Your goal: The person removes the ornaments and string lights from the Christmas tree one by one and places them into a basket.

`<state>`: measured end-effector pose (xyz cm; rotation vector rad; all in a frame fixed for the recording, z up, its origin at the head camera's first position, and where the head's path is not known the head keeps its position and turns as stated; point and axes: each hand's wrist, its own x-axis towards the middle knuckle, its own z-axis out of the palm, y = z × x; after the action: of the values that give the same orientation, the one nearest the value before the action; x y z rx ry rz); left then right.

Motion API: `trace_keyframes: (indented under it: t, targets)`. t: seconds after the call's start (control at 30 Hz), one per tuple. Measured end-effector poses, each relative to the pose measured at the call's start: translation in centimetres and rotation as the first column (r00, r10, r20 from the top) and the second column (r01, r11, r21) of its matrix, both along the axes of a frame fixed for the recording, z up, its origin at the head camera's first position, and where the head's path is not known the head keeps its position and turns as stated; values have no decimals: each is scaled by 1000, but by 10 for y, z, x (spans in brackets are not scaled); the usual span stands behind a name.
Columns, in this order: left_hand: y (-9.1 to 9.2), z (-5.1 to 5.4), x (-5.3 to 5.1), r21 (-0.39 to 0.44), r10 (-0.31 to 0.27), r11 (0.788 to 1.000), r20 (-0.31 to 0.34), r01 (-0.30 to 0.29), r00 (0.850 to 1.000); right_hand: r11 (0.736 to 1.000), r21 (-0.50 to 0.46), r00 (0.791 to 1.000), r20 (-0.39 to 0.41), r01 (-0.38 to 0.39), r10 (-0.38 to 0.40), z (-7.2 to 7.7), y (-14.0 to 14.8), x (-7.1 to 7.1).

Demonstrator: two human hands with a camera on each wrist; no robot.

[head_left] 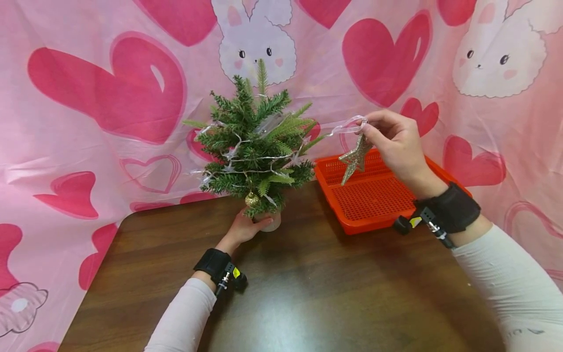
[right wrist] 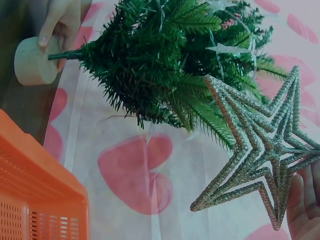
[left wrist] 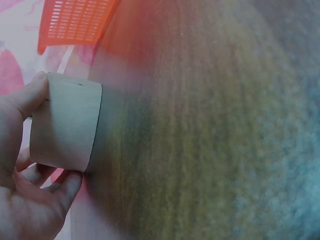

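Note:
A small artificial Christmas tree point(head_left: 252, 142) stands upright on the table, with a string of clear lights point(head_left: 239, 160) wound round its branches. Low on its front hangs a gold glitter ball point(head_left: 252, 199). My left hand point(head_left: 246, 228) grips the pale round base point(left wrist: 67, 122), thumb on one side and fingers on the other. To the right of the tree, my right hand point(head_left: 393, 139) pinches a gold glitter star point(right wrist: 272, 145) in the air. A clear strand point(head_left: 345, 128) stretches from a branch to the right fingertips; whether they pinch it too is unclear.
An orange plastic basket point(head_left: 338, 215) sits at the table's right rear, below and behind the star. The brown wooden table point(head_left: 281, 293) reaches toward me. Behind it hangs a pink cloth point(head_left: 105, 29) with hearts and rabbits.

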<state>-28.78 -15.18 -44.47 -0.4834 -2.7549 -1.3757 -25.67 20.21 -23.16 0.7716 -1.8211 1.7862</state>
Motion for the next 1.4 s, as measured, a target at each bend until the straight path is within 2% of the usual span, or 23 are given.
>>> trace_keyframes:
  t: [0.47,0.87,1.13,1.4]
  targets:
    - [-1,-1,0,-4,-11,1000,-18,11,1000,994,80,996,43,79,-83,-15,13,-6]
    - [-1,-1,-1,12,-16,1000,4,16,1000,996,68,994,83,64,-69,-29,27,-8]
    - [-1,-1,0,15,-14,1000,13,14,1000,977,160,981,109,142,-161,-40,38,-8]
    - [-1,1,0,4,-10,1000,3,10,1000,955,232,965,140,185,-221,-49,46,-11]
